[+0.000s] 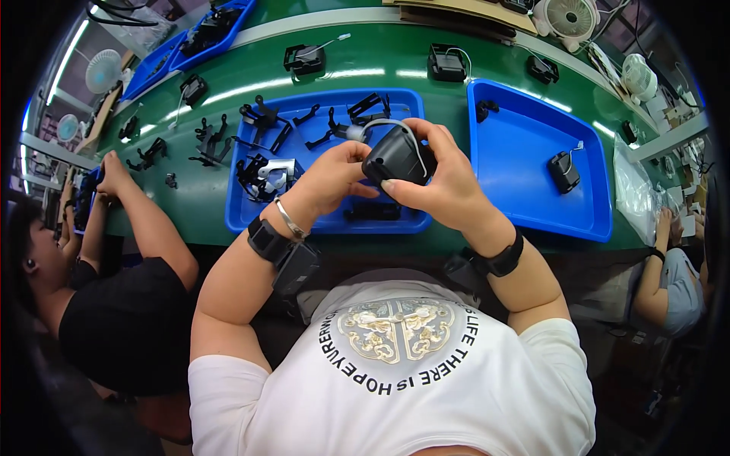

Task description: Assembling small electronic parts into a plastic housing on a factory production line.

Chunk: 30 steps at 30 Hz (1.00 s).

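Note:
In front of my chest, above the left tray, both my hands are on a black plastic housing with rounded corners. A grey cable loops over its top and down its face. My right hand grips the housing from the right, with the thumb on its lower face and the fingers behind. At its left edge, my left hand has its fingers closed against the housing. The cable's pale end shows just above the left fingers. What lies behind the housing is hidden.
Black brackets and a silvery part lie in the left blue tray. The right blue tray holds another cabled black unit. More units stand along the green table. Co-workers sit on both sides.

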### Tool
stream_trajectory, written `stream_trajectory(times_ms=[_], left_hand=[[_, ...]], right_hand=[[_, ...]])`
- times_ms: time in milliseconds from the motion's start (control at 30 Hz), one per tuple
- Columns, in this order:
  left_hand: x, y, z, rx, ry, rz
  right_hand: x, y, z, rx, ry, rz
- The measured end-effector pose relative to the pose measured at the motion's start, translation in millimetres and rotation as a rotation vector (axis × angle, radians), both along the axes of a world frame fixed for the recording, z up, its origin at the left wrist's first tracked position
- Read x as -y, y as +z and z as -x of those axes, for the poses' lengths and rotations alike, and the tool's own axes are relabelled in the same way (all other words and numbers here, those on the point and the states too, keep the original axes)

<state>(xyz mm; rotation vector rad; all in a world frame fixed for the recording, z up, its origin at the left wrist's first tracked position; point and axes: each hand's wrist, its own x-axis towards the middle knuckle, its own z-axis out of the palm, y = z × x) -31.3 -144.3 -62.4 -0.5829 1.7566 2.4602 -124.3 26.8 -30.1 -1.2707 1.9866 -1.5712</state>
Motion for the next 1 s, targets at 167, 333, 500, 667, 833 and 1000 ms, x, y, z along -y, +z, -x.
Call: stream_trajectory(times_ms=[167, 333, 500, 667, 833, 1000], left_hand=[[5, 11, -27, -0.199, -0.120, 1.057], [-24, 45, -68, -0.393, -0.027, 0.474], [-37, 21, -69, -0.339, 0.263, 0.092], [-25, 13, -84, -0.413, 0.290, -0.253], [-13, 17, -85, -0.454, 0.322, -0.309], [-5, 15, -71, -0.395, 0.463, -0.135]], right_hand=[[1, 2, -15, -0.169, -0.062, 0.071], [10, 8, -28, -0.345, -0.049, 0.060], [18, 25, -30, -0.392, 0.268, 0.139], [22, 14, 26, -0.096, 0.059, -0.008], [40, -19, 27, -0.597, -0.184, -0.578], [53, -28, 29, -0.747, -0.120, -0.653]])
